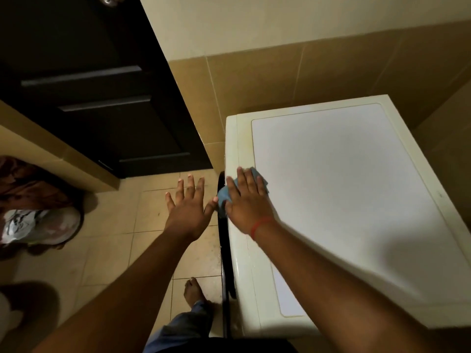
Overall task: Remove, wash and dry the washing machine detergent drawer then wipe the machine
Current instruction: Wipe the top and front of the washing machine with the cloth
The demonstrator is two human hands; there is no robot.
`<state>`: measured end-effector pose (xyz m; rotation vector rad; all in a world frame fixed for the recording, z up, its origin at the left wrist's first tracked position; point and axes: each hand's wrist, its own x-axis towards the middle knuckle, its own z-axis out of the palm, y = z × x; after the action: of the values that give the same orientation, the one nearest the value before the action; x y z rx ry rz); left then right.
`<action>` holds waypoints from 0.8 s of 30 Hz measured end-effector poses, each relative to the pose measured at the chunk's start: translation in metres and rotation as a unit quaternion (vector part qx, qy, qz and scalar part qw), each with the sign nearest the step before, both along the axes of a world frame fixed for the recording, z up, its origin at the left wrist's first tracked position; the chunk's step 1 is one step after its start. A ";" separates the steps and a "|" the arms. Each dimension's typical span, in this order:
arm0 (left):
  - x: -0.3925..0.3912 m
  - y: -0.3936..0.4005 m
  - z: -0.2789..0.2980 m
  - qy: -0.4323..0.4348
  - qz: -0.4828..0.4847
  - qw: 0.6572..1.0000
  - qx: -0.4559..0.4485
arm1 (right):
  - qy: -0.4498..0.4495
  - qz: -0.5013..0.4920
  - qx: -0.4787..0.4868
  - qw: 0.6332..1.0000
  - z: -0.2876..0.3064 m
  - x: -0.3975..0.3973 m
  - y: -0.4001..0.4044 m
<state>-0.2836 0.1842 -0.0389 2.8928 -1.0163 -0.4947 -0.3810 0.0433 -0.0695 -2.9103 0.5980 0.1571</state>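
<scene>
A cream-white washing machine (344, 189) fills the right half of the head view, seen from above. My right hand (246, 202) lies flat on its left top edge and presses a blue cloth (225, 197) against it. A red thread circles that wrist. My left hand (188, 206) hovers over the floor just left of the machine, fingers spread, holding nothing. The detergent drawer is not in view.
A dark wooden door (102, 85) stands at the upper left. Tan tiles cover the wall (293, 80) behind the machine. A heap of laundry (38, 215) lies on the tiled floor (122, 217) at left. My bare foot (195, 291) stands beside the machine's black stand (225, 263).
</scene>
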 end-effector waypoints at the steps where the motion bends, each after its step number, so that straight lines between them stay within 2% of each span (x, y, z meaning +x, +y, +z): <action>1: 0.002 0.001 0.000 0.003 -0.004 1.000 -0.002 | 0.008 -0.001 -0.006 1.000 0.003 0.014 -0.011; 5: 0.015 0.014 -0.001 0.002 -0.004 1.000 -0.001 | 0.020 0.004 -0.029 0.999 0.007 0.021 -0.059; 9: 0.027 0.027 -0.003 -0.003 0.009 1.000 0.010 | 0.015 -0.160 -0.022 0.987 -0.003 -0.035 -0.111; 11: 0.029 0.029 -0.005 0.003 0.022 1.000 0.013 | 0.003 -0.217 -0.016 0.976 -0.006 -0.063 -0.105; 13: 0.025 0.023 -0.006 0.009 0.028 0.999 0.016 | -0.010 -0.181 -0.020 0.983 -0.006 -0.083 -0.071; 15: 0.016 0.011 -0.007 0.011 0.014 1.000 0.018 | -0.023 -0.066 -0.019 0.997 -0.007 -0.100 -0.040; 17: 0.007 -0.003 -0.004 0.003 -0.021 1.000 0.015 | -0.016 0.028 -0.026 0.999 -0.004 -0.112 -0.048; 18: 0.003 -0.010 -0.002 0.001 -0.039 0.999 0.009 | -0.017 0.022 -0.041 0.999 -0.005 -0.116 -0.065; 20: -0.005 -0.024 0.003 0.002 -0.057 0.998 -0.007 | -0.022 -0.099 -0.055 0.993 -0.007 -0.127 -0.104; 22: -0.012 -0.035 0.006 0.008 -0.054 0.998 -0.018 | -0.024 -0.239 -0.047 0.970 -0.010 -0.138 -0.124; 24: -0.024 -0.045 0.008 0.019 -0.055 0.998 -0.018 | -0.030 -0.226 -0.033 0.973 -0.010 -0.143 -0.109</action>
<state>-0.3073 0.1389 -0.0310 2.7971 -1.1701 -0.5291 -0.5243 -0.0657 -0.0796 -2.7369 1.2494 -0.0097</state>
